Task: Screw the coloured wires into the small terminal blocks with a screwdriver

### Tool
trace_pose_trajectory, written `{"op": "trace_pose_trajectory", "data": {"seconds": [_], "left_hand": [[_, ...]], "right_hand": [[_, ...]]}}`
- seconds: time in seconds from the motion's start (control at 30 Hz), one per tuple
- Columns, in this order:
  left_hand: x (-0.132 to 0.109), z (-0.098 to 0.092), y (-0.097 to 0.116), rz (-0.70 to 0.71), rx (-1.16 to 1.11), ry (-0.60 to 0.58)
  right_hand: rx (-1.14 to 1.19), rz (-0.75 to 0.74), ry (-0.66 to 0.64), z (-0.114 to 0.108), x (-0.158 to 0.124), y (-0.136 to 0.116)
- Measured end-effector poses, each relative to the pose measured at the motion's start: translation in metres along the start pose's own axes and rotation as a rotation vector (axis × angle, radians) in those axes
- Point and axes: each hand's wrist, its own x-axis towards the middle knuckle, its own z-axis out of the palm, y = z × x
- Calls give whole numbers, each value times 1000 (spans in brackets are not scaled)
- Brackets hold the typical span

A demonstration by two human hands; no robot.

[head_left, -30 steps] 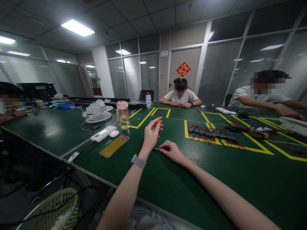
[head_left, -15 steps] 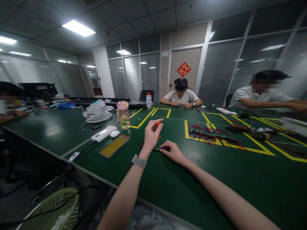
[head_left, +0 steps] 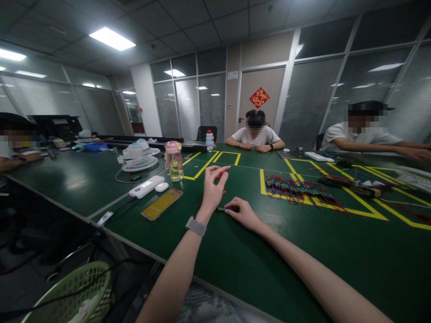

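My left hand (head_left: 212, 190), with a grey band at the wrist, is raised just above the table, its thumb and fingers curled around a small orange object (head_left: 222, 175). Most of that object is hidden by the fingers, so its kind does not show. My right hand (head_left: 245, 215) rests low on the table, thumb and fingertips pinching a small green circuit board (head_left: 221, 209) with thin wires. The board lies flat, below and slightly right of my left hand. To the right, a row of similar wired circuit boards (head_left: 296, 187) lies across yellow tape lines.
Left of my hands are a phone (head_left: 162, 204), a white power bank (head_left: 147, 186), a pink-lidded bottle (head_left: 174, 163) and small white fans (head_left: 138, 161). Tools (head_left: 353, 186) lie far right. A green basket (head_left: 101, 280) stands below the table edge. Other people sit around the table.
Both hands keep nearly the same pose, with the orange object and the circuit board still in them. The view shifts very slightly, and the person at the right has moved their head a little left.
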Motion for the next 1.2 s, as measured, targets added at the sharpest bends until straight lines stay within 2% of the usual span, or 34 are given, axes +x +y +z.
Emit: {"op": "trace_pose_trajectory", "data": {"seconds": [0.17,0.33,0.4,0.53,0.73,0.93,1.1,1.2], "left_hand": [[-1,4,-1,-93,-217,-103],[-2,3,2,-5,0,-22],[-2,3,2,-11,-35,-21],[-1,4,2,-91,-213,-102],[-2,3,3,-7,-15,-39],[-2,5,2,-102,-237,-116],[-2,1,4,1,12,-11],[-1,1,4,-14,-36,-13]], "right_hand": [[-4,3,-4,0,0,-1],[-2,-8,-2,0,0,0],[0,-8,-6,0,0,0],[-5,-7,-11,0,0,0],[-12,-4,-16,-2,0,-2],[-15,3,-23,-2,0,-4],[1,8,-20,-2,-1,-3],[5,3,-24,-2,-1,-2]]}}
